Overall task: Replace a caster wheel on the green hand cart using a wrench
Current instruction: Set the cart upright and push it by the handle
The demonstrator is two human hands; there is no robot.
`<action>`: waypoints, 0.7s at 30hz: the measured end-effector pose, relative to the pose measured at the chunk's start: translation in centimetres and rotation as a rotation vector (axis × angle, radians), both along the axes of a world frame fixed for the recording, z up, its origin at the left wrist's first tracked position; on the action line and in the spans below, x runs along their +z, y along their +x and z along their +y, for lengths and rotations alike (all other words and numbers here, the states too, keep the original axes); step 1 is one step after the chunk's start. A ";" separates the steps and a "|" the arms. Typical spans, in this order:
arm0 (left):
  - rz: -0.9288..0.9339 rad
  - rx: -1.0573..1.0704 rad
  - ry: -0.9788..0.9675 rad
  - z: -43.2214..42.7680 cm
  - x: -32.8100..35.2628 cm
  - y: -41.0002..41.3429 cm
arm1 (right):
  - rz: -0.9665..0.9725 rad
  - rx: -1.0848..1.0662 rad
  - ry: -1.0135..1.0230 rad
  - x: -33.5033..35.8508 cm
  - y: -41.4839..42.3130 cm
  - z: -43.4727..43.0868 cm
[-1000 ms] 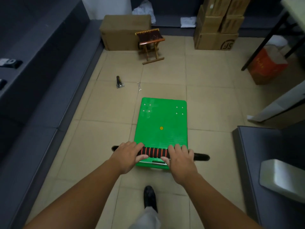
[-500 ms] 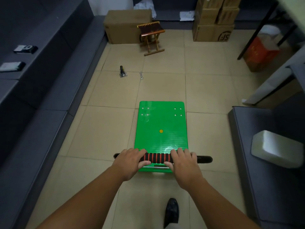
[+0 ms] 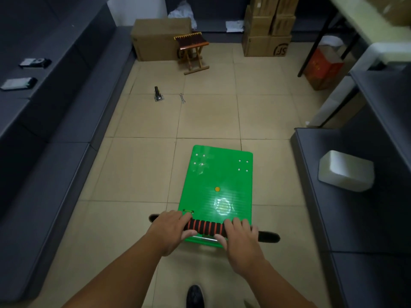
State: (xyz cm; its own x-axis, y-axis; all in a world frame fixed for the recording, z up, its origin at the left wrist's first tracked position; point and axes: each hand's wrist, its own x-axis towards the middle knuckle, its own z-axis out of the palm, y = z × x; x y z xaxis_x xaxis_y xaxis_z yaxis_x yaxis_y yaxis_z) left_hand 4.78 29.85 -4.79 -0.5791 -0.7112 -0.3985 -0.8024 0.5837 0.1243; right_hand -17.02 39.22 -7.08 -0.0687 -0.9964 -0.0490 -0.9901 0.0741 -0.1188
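The green hand cart (image 3: 219, 181) stands upright on the tiled floor in front of me, deck up, with bolt heads showing at its two far corners. My left hand (image 3: 170, 230) and my right hand (image 3: 239, 237) both grip its black handle bar (image 3: 205, 227) with red stripes, one at each side of the middle. A loose caster wheel (image 3: 158, 94) stands on the floor far ahead to the left. A small wrench (image 3: 182, 98) lies beside it to the right. The cart's own wheels are hidden under the deck.
Dark benches line the left (image 3: 55, 121) and right (image 3: 355, 196) sides, the right one bearing a white foam block (image 3: 345, 171). A folding wooden stool (image 3: 192, 52), cardboard boxes (image 3: 266, 30) and a red bag (image 3: 322, 65) stand at the far end. My shoe (image 3: 195, 295) is behind the cart.
The cart has rolled back toward me, away from the caster and the wrench, and turned slightly. Both hands have kept their grip on the handle bar.
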 end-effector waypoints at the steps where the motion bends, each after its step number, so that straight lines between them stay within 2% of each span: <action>1: -0.002 0.014 0.010 1.1 0.1 0.2 | 0.000 0.014 0.001 0.0 0.1 0.9; 9: 0.022 0.137 0.018 8.2 -1.0 1.1 | 0.019 0.120 -0.060 -0.5 -0.4 5.2; 18: 0.015 0.181 0.007 10.8 -1.0 1.5 | 0.044 0.148 -0.099 -1.1 0.1 6.7; 21: -0.005 0.190 0.011 11.0 -1.0 1.4 | 0.047 0.149 -0.056 -0.9 0.1 6.8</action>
State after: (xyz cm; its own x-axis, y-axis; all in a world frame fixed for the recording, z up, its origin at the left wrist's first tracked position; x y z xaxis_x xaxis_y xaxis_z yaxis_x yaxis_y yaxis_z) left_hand 6.19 40.83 -5.80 -0.4325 -0.8032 -0.4096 -0.8988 0.4199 0.1256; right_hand -16.94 46.01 -8.02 0.0791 -0.9968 0.0063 -0.9943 -0.0793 -0.0717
